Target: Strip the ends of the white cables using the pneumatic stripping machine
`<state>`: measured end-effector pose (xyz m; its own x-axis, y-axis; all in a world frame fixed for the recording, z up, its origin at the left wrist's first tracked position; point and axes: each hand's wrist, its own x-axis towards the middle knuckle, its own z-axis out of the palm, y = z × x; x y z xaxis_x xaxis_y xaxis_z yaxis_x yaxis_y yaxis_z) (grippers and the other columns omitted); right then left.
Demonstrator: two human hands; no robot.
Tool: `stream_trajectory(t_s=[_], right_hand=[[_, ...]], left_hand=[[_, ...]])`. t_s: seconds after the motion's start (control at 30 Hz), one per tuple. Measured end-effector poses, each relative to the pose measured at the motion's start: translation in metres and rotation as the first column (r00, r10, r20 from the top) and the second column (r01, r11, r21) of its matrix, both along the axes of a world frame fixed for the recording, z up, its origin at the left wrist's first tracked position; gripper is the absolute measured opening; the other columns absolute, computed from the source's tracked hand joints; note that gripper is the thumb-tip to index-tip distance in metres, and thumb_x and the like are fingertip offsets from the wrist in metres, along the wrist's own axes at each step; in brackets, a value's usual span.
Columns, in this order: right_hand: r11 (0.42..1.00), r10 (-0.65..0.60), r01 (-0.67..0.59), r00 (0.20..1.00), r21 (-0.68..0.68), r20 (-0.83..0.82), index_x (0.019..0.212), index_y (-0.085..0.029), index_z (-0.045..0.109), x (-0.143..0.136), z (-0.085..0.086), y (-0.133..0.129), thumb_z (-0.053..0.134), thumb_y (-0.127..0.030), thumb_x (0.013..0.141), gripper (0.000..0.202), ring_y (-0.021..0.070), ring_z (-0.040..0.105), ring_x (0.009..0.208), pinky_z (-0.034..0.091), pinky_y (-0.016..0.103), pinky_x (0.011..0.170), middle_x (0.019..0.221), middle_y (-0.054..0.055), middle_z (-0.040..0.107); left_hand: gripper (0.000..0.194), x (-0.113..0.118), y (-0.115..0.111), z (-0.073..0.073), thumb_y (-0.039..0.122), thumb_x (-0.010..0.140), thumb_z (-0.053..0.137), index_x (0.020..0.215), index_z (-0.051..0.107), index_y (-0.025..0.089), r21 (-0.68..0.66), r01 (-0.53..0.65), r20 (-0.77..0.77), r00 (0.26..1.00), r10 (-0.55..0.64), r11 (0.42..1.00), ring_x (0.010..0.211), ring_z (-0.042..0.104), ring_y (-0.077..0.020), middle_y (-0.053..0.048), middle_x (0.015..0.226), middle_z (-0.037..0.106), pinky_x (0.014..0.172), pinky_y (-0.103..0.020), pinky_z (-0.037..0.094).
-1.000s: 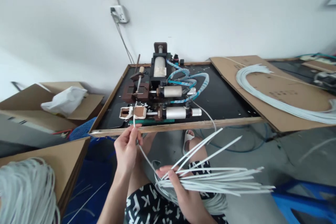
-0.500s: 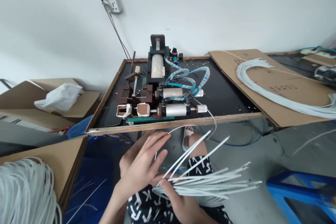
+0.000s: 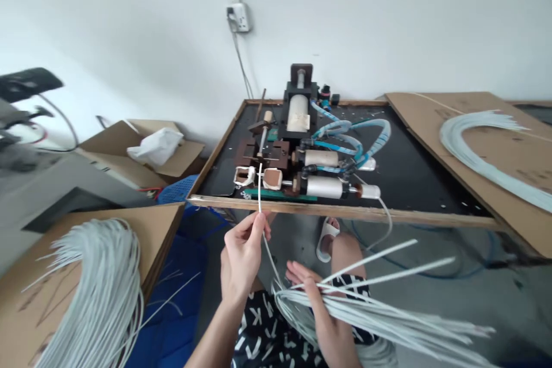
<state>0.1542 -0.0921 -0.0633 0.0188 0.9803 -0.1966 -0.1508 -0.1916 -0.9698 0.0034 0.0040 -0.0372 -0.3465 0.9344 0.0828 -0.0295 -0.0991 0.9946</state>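
My left hand [image 3: 246, 253] pinches a single white wire [image 3: 260, 187] between thumb and fingers, just in front of the table's edge. The wire's tip points up to the gap between the padded clamp jaws [image 3: 271, 179] of a pneumatic machine [image 3: 299, 118]; whether it touches the jaws I cannot tell. From my hand its other part runs down toward the bundle. Over my lap, my right hand [image 3: 330, 322] has its thumb across a bundle of white wires [image 3: 388, 319], whose loose ends fan out to the right. Part of the bundle is hidden behind that hand.
On cardboard at the left lies a large pile of white wires [image 3: 103, 276]. Another curved wire bundle [image 3: 457, 144] rests on cardboard at the right. An open carton [image 3: 125, 152] stands behind the left pile. The table has a wooden rim [image 3: 388, 215]. Blue air hoses [image 3: 357, 138] loop over it.
My left hand has closed on one wire and brought its tip up to the machine's jaws. My right hand keeps the bundle. The view has swung left.
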Motion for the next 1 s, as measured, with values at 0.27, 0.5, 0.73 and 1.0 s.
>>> stream_trajectory(t_s=[0.27, 0.5, 0.73, 1.0], right_hand=[[0.984, 0.179, -0.176, 0.968, 0.031, -0.174, 0.118, -0.032, 0.076, 0.015, -0.010, 0.009, 0.053, -0.067, 0.095, 0.048, 0.0329, 0.070, 0.119, 0.046, 0.057, 0.110, 0.127, 0.012, 0.075], [0.994, 0.091, -0.079, 0.980, 0.074, -0.179, 0.114, -0.034, 0.078, 0.011, -0.009, 0.015, 0.057, -0.065, 0.094, 0.042, 0.0338, 0.073, 0.114, 0.048, 0.061, 0.107, 0.122, 0.011, 0.077], [0.998, 0.053, -0.050, 0.994, 0.039, -0.093, 0.119, -0.027, 0.076, 0.006, -0.006, 0.010, 0.056, -0.067, 0.094, 0.052, 0.0353, 0.072, 0.114, 0.051, 0.060, 0.106, 0.123, 0.015, 0.076], [0.999, -0.013, 0.016, 0.998, 0.046, -0.058, 0.117, -0.024, 0.077, 0.001, 0.002, 0.005, 0.058, -0.058, 0.098, 0.043, 0.0309, 0.073, 0.112, 0.054, 0.050, 0.105, 0.121, 0.012, 0.077]], left_hand=[[0.037, -0.002, 0.024, 0.002, 0.043, 0.086, 0.070, 0.062, 0.068, 0.015, 0.003, -0.052, 0.044, 0.998, 0.052, 0.999, 0.050, 0.045, -0.0104, 0.002, 0.053, 0.055, 0.050, -0.023, 0.037], [0.031, -0.005, 0.031, 0.005, 0.042, 0.084, 0.070, 0.071, 0.074, 0.015, 0.009, -0.064, 0.076, 0.995, 0.063, 0.998, 0.048, 0.049, -0.0119, 0.001, 0.052, 0.056, 0.048, -0.024, 0.040], [0.030, -0.006, 0.032, 0.005, 0.042, 0.083, 0.071, 0.074, 0.075, 0.014, 0.008, -0.071, 0.085, 0.994, 0.070, 0.997, 0.049, 0.052, -0.0135, 0.001, 0.052, 0.056, 0.049, -0.025, 0.045], [0.031, -0.013, 0.032, 0.001, 0.042, 0.089, 0.065, 0.079, 0.075, 0.015, 0.025, -0.025, -0.003, 1.000, 0.025, 0.999, 0.053, 0.053, -0.0136, 0.002, 0.055, 0.058, 0.058, -0.026, 0.047]])
